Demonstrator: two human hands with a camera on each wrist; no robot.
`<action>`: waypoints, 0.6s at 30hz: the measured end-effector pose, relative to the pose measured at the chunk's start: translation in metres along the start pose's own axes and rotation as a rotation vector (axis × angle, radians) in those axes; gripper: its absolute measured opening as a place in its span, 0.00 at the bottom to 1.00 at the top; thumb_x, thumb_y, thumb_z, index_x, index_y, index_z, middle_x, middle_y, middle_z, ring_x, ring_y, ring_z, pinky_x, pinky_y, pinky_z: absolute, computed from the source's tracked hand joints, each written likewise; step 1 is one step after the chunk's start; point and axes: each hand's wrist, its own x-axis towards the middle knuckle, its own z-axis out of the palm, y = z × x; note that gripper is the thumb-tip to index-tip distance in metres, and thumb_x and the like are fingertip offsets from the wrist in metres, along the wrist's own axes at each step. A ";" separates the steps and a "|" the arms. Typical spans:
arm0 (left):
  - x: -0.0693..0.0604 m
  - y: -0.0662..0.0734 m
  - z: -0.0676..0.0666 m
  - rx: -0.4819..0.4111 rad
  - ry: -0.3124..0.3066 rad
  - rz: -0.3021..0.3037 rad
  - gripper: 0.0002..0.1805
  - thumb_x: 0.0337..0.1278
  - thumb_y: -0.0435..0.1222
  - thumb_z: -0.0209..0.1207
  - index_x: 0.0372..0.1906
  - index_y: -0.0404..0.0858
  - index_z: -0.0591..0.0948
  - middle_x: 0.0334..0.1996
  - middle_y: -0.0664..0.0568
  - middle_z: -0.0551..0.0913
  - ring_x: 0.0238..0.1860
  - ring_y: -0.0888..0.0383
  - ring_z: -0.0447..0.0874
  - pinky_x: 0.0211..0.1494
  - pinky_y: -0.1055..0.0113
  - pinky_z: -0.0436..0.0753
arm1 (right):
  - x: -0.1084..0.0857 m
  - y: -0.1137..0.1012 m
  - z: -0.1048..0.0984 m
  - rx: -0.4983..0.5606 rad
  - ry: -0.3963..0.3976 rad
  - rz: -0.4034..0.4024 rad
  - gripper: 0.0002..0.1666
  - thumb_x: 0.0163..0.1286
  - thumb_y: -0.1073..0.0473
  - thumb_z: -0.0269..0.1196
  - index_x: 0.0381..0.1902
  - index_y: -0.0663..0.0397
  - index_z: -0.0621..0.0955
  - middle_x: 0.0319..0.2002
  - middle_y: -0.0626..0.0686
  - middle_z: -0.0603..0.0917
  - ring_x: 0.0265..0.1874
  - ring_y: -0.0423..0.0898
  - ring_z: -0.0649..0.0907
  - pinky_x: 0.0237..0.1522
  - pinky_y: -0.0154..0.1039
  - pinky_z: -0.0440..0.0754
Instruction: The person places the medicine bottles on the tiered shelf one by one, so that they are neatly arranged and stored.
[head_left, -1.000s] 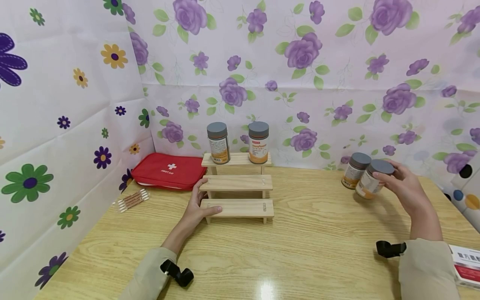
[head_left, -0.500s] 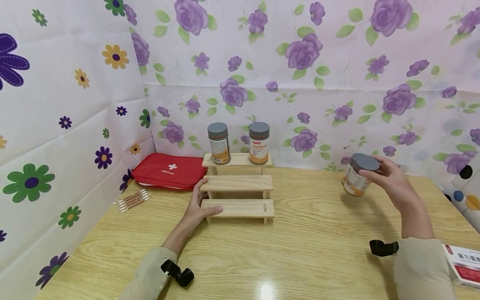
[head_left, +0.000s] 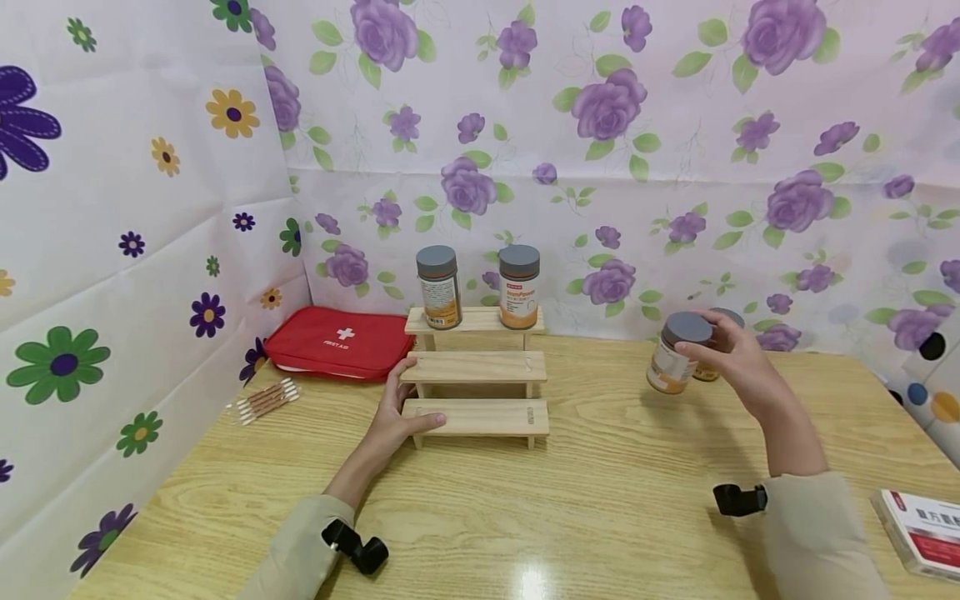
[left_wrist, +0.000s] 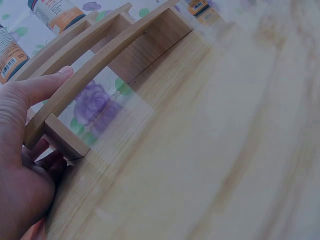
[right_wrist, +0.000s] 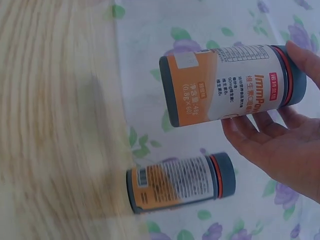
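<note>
A three-step wooden rack (head_left: 474,367) stands mid-table. My left hand (head_left: 393,412) grips its left end, the thumb (left_wrist: 50,82) over the lowest board and the other fingers at the side. Two supplement bottles with grey lids, a left one (head_left: 439,287) and a right one (head_left: 519,287), stand upright on the top step. To the right, my right hand (head_left: 731,354) holds a third bottle (head_left: 672,357) by its upper part, thumb and fingers around it, raised off the table. Behind that hand another such bottle (right_wrist: 177,182) stands on the table, partly hidden in the head view.
Left of the rack lies a red first aid pouch (head_left: 337,342), with a small pack of cotton swabs (head_left: 264,402) in front of it. A white and red box (head_left: 926,533) lies at the table's right edge. Flowered cloth (head_left: 645,208) hangs behind.
My right hand has lifted the bottle and carried it left, away from and past the other standing bottle. The left hand has stayed on the rack.
</note>
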 end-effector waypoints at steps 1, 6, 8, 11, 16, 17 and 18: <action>0.000 0.000 0.000 0.001 0.000 0.000 0.52 0.49 0.27 0.68 0.73 0.56 0.51 0.71 0.43 0.61 0.73 0.46 0.57 0.65 0.56 0.69 | 0.000 -0.001 0.003 0.005 -0.003 0.005 0.39 0.73 0.49 0.57 0.76 0.45 0.55 0.55 0.35 0.68 0.52 0.29 0.73 0.48 0.28 0.75; 0.001 0.000 0.000 -0.003 -0.006 0.002 0.51 0.50 0.27 0.68 0.73 0.57 0.51 0.71 0.43 0.61 0.73 0.46 0.58 0.64 0.57 0.69 | 0.002 -0.008 0.018 0.044 0.007 0.029 0.40 0.72 0.47 0.58 0.76 0.40 0.55 0.58 0.38 0.68 0.53 0.29 0.72 0.52 0.35 0.74; 0.001 -0.001 -0.001 -0.003 -0.008 0.001 0.51 0.50 0.27 0.68 0.73 0.57 0.51 0.71 0.43 0.61 0.73 0.46 0.58 0.63 0.58 0.70 | 0.003 -0.012 0.025 0.075 0.011 0.028 0.39 0.72 0.47 0.59 0.75 0.40 0.56 0.58 0.37 0.68 0.53 0.28 0.72 0.56 0.40 0.72; 0.001 0.000 -0.002 -0.003 -0.007 0.002 0.51 0.50 0.27 0.68 0.73 0.56 0.51 0.71 0.43 0.61 0.72 0.46 0.59 0.61 0.60 0.70 | 0.004 -0.018 0.036 0.122 0.012 0.021 0.39 0.72 0.48 0.60 0.75 0.42 0.57 0.57 0.36 0.69 0.54 0.29 0.72 0.61 0.47 0.68; 0.001 -0.001 -0.002 -0.005 -0.004 0.008 0.51 0.50 0.27 0.68 0.73 0.55 0.51 0.70 0.43 0.62 0.72 0.47 0.59 0.62 0.59 0.70 | 0.006 -0.031 0.050 0.150 0.027 0.000 0.38 0.71 0.48 0.61 0.73 0.42 0.59 0.55 0.36 0.70 0.54 0.31 0.74 0.64 0.49 0.66; 0.001 -0.002 -0.002 -0.003 -0.003 0.008 0.51 0.50 0.27 0.68 0.73 0.55 0.51 0.70 0.43 0.62 0.72 0.47 0.59 0.62 0.59 0.70 | 0.006 -0.034 0.052 0.151 0.029 -0.003 0.38 0.70 0.48 0.61 0.73 0.42 0.59 0.55 0.36 0.71 0.54 0.31 0.74 0.64 0.49 0.66; 0.001 -0.002 -0.002 0.001 -0.001 0.005 0.51 0.50 0.28 0.68 0.73 0.55 0.51 0.70 0.43 0.62 0.72 0.47 0.59 0.63 0.58 0.70 | 0.005 -0.037 0.055 0.157 0.029 -0.009 0.38 0.70 0.48 0.61 0.73 0.43 0.60 0.56 0.37 0.71 0.55 0.31 0.74 0.64 0.50 0.66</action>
